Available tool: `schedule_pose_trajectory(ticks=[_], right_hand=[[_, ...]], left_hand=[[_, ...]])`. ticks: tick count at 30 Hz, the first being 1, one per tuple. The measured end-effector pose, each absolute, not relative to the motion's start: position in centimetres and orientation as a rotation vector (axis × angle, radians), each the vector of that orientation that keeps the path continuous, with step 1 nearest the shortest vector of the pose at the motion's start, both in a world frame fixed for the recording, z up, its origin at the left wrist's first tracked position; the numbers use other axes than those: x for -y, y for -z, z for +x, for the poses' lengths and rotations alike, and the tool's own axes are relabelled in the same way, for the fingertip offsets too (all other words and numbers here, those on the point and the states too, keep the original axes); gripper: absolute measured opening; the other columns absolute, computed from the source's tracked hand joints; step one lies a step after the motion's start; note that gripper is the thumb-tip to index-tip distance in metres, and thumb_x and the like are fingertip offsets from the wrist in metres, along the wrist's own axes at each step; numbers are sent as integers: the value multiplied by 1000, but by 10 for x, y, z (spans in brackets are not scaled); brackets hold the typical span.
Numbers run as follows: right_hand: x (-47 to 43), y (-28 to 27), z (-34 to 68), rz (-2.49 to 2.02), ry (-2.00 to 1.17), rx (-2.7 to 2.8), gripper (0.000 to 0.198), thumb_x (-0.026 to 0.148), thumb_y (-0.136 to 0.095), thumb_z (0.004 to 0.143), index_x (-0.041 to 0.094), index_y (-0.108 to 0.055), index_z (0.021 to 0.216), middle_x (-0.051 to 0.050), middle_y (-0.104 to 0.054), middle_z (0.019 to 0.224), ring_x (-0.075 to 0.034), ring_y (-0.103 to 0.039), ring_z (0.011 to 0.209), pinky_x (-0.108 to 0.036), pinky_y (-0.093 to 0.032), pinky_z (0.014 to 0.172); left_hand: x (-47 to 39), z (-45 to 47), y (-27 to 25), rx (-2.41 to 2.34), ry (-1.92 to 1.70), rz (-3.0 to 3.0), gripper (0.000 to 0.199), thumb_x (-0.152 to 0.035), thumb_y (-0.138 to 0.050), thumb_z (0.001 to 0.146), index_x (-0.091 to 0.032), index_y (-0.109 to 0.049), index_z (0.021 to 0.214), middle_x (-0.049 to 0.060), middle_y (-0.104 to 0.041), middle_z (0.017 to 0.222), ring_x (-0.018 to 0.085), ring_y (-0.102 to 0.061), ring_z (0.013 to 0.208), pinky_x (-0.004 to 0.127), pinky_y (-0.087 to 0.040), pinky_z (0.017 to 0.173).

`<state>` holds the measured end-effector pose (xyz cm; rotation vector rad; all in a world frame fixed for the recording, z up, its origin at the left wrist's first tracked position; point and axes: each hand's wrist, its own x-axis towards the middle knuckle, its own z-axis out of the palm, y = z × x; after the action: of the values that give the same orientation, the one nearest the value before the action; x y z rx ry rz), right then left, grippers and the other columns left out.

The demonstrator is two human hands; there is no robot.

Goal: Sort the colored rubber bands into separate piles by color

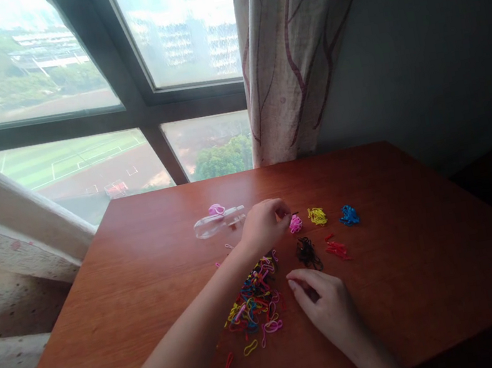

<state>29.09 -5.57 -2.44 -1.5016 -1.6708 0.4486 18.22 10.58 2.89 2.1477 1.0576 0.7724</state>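
Note:
My left hand [266,225] reaches across the table beside a small pink pile of rubber bands [295,224]. Its fingers are pinched, and a thin black rubber band [294,213] sticks out at their tips. Closer to me, my right hand [324,298] rests by the mixed heap of coloured rubber bands [251,307], its thumb and forefinger closed together; whatever they hold, if anything, is too small to make out. Just beyond it lies a black pile [308,253]. My left forearm hides part of the mixed heap.
To the right sit yellow [317,216], blue [349,215] and red [337,249] piles. A clear plastic container [217,223] with a pink part lies behind my left hand. The wooden table [429,253] meets a window and curtains [291,62] at the back.

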Motion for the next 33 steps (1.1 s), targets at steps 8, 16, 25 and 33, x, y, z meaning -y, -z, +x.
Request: schedule_pose_trajectory(ticks=[8,16,25,33], right_hand=[[56,22,291,-1490,-464,1670,19,19,-52,93,22,-71,94,-4,-76,84,-18,-71,71,-26,-55,65],[57,21,290,-1502,-485,1677,17,19,-53,93,21,-70,93,-3,-74,82,-17,-70,71,-25,-53,65],[57,22,290,-1511,-497,1658,16,19,-54,93,21,-70,91,-2,-74,80,-15,-68,66,-24,-50,63],[57,24,290,-1488,-499,1648,17,19,-53,93,20,-70,92,-3,-75,85,-18,-71,72,-26,-53,67]], left_hand=[[-101,167,-32,-1020,-743,2127,12,-14,-60,80,-16,-73,80,3,-71,75,13,-58,63,23,-43,58],[-63,100,-42,-1092,-749,2069,12,-16,-56,86,-14,-68,81,0,-61,68,10,-46,57,20,-36,51],[-42,66,-36,-1225,-718,2051,12,-19,-57,88,-15,-67,86,1,-64,71,11,-50,58,21,-39,53],[-78,139,-44,-1158,-499,2463,10,-17,-59,86,-19,-69,87,3,-70,87,16,-63,73,24,-46,65]])
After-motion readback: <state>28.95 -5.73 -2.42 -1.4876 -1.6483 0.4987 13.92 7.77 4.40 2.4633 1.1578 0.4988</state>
